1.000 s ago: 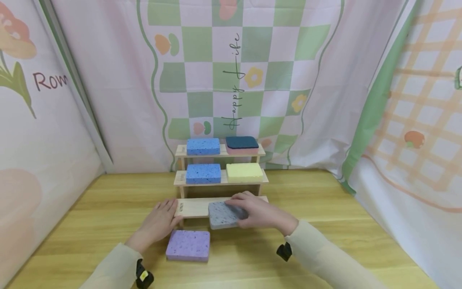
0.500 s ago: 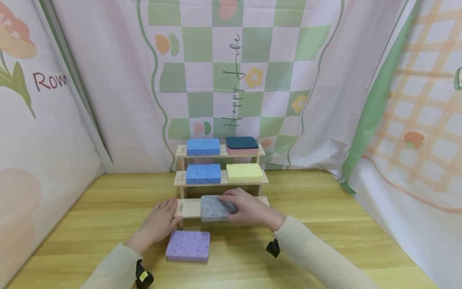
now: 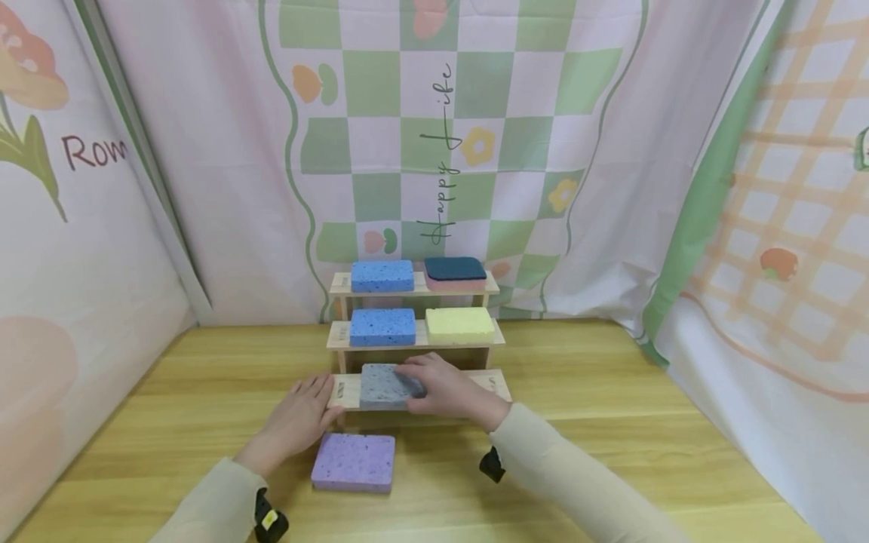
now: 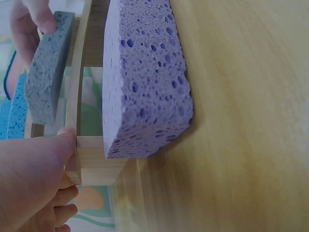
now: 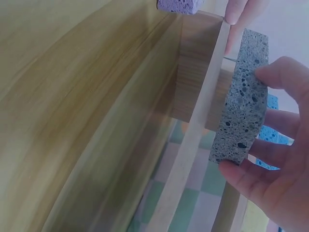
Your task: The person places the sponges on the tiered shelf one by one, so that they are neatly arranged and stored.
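My right hand (image 3: 444,385) grips a grey speckled sponge (image 3: 385,386) by its right side. In the right wrist view the sponge (image 5: 242,96) looks tilted close over the bottom step, its thumb and fingers at the edges. My left hand (image 3: 299,415) holds the left end of the wooden three-step stand (image 3: 348,392); in the left wrist view its thumb lies at the board's front edge and the fingers curl round the end. A purple sponge (image 3: 353,462) lies flat on the table in front of the stand, near the left hand.
On the middle step sit a blue sponge (image 3: 382,327) and a yellow sponge (image 3: 460,325). The top step bears another blue sponge (image 3: 382,276) and a pink sponge with a dark green top (image 3: 455,273). Printed curtains (image 3: 231,151) surround the wooden table (image 3: 611,407).
My right hand has carried the grey sponge left and slightly back, from the stand's front edge to over the left part of the bottom step. The left hand has stayed in place.
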Demonstrator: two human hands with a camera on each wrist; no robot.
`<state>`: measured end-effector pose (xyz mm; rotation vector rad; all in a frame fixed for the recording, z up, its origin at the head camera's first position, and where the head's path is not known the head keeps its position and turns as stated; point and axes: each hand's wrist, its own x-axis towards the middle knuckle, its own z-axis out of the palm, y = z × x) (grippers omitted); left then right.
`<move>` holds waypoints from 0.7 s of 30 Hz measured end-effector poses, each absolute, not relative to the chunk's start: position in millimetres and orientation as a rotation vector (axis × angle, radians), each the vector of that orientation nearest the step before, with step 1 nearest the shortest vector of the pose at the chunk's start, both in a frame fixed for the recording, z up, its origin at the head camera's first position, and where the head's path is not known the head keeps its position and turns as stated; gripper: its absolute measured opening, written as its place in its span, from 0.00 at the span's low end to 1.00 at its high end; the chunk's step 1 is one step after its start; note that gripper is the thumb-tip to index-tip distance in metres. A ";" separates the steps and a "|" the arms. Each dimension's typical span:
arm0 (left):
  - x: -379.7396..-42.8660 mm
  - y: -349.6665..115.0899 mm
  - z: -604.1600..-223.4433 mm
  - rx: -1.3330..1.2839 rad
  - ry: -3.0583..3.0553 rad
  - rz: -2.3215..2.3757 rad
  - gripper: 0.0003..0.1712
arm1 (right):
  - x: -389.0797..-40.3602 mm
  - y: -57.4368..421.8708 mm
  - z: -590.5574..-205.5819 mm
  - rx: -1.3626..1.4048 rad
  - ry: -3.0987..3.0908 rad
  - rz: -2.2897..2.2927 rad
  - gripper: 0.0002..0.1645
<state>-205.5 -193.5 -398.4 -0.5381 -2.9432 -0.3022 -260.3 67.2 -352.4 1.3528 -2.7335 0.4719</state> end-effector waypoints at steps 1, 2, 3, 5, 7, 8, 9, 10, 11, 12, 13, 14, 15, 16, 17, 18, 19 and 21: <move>-205.4 -193.5 -398.5 -0.538 -2.945 -0.302 0.34 | -260.8 65.8 -353.1 1.351 -2.733 0.473 0.32; -205.4 -193.6 -398.5 -0.540 -2.946 -0.302 0.34 | -260.9 64.5 -353.4 1.348 -2.737 0.476 0.32; -205.6 -193.7 -398.8 -0.542 -2.945 -0.303 0.34 | -261.4 63.2 -353.9 1.346 -2.741 0.478 0.32; -206.1 -193.9 -399.2 -0.546 -2.941 -0.302 0.34 | -262.1 61.1 -354.9 1.341 -2.752 0.484 0.31; -206.3 -194.0 -399.4 -0.551 -2.936 -0.296 0.34 | -262.9 59.3 -356.2 1.332 -2.764 0.488 0.31; -206.4 -193.9 -399.4 -0.553 -2.934 -0.295 0.34 | -262.9 58.5 -356.3 1.328 -2.769 0.493 0.31; -206.4 -193.9 -399.4 -0.554 -2.931 -0.294 0.34 | -263.1 57.7 -356.6 1.325 -2.772 0.495 0.31; -206.4 -193.9 -399.4 -0.555 -2.930 -0.292 0.34 | -263.1 57.1 -356.8 1.322 -2.774 0.496 0.31; -206.4 -193.9 -399.4 -0.556 -2.930 -0.292 0.34 | -263.2 56.5 -357.1 1.319 -2.777 0.498 0.31; -206.4 -193.9 -399.4 -0.556 -2.931 -0.292 0.34 | -263.3 56.0 -357.5 1.313 -2.781 0.496 0.30; -206.3 -193.9 -399.4 -0.555 -2.933 -0.294 0.34 | -263.3 55.5 -357.9 1.309 -2.786 0.494 0.30; -206.3 -193.8 -399.3 -0.553 -2.934 -0.296 0.34 | -263.7 55.0 -358.5 1.306 -2.790 0.486 0.30; -206.1 -193.8 -399.3 -0.552 -2.936 -0.297 0.34 | -264.0 54.7 -359.0 1.304 -2.794 0.483 0.30; -206.1 -193.8 -399.3 -0.550 -2.938 -0.298 0.34 | -264.4 54.4 -359.6 1.302 -2.799 0.480 0.30; -206.1 -193.8 -399.3 -0.549 -2.939 -0.297 0.34 | -264.7 54.2 -360.2 1.302 -2.804 0.478 0.30; -206.1 -193.8 -399.5 -0.547 -2.939 -0.295 0.34 | -264.9 54.0 -360.7 1.304 -2.805 0.474 0.30; -206.2 -193.8 -399.5 -0.546 -2.939 -0.294 0.34 | -265.2 53.8 -361.2 1.309 -2.804 0.468 0.29; -206.3 -193.7 -399.6 -0.545 -2.937 -0.287 0.34 | -265.6 53.3 -361.9 1.328 -2.792 0.462 0.29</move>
